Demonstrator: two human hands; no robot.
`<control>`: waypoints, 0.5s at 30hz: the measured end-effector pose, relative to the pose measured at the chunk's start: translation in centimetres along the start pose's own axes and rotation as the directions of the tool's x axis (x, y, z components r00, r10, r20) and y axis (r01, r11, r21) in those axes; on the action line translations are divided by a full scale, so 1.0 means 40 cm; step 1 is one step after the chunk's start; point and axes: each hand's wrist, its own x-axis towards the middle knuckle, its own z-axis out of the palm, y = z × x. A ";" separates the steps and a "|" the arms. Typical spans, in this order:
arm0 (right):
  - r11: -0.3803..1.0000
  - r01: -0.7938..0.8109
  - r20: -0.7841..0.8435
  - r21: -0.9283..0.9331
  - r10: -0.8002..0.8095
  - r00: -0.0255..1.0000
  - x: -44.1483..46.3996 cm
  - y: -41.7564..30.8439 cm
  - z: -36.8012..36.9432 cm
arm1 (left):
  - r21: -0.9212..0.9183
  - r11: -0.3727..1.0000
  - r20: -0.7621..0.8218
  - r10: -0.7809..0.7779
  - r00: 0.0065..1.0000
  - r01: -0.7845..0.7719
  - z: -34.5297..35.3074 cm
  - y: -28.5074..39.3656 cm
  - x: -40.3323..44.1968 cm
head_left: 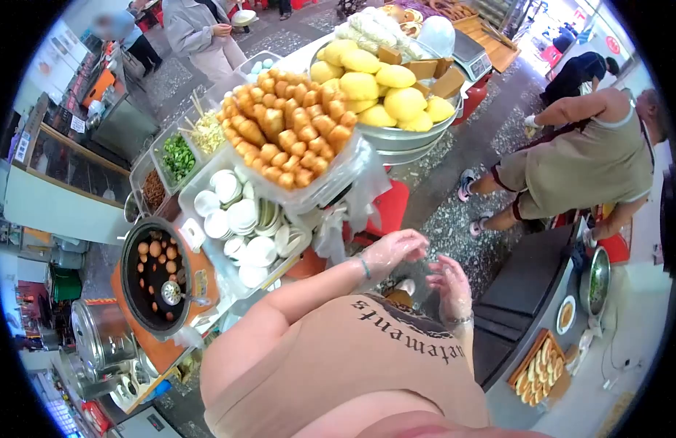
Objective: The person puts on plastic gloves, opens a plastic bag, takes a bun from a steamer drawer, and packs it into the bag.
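My left hand (395,252), in a thin clear glove with a teal band at the wrist, reaches in front of my chest with its fingers loosely stretched. Nothing shows in it. Close by on the right, my right hand (449,283) is raised with fingers apart, also gloved, a band around its wrist. The hands do not touch. Nearest the left arm is a tray of white round dishes (243,215). Beyond it, fried dough sticks (290,128) fill a plastic-lined bin. A red stool (385,208) stands past my left hand.
Yellow buns (360,84) pile on a steamer at the back. At left is a pot of eggs (154,274) with a ladle. A co-worker (582,150) stands at right by a dark counter (524,292), which holds a tray of browned bread pieces (538,372). Other people stand farther off.
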 end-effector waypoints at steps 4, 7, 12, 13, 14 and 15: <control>0.977 -0.158 0.145 -0.140 0.178 0.973 0.186 -0.030 -0.173 | -0.021 0.999 -0.204 -0.040 0.978 0.036 -0.004 -0.015 0.100; 0.950 -0.138 0.287 -0.281 0.221 0.932 0.331 -0.117 -0.225 | -0.108 0.987 -0.479 0.053 0.876 -0.119 -0.026 -0.045 0.153; 0.932 -0.074 0.480 -0.355 0.249 0.841 0.504 -0.277 -0.311 | -0.117 0.925 -0.716 0.173 0.676 -0.361 0.088 -0.047 0.262; 0.918 -0.058 0.492 -0.393 0.264 0.830 0.538 -0.296 -0.321 | -0.124 0.924 -0.723 0.166 0.670 -0.362 0.123 -0.032 0.292; 0.900 -0.051 0.497 -0.433 0.286 0.819 0.566 -0.307 -0.334 | -0.069 0.925 -0.722 0.212 0.658 -0.374 0.160 -0.020 0.317; 0.881 -0.046 0.503 -0.471 0.311 0.806 0.585 -0.311 -0.346 | -0.014 0.924 -0.720 0.256 0.645 -0.382 0.198 -0.007 0.332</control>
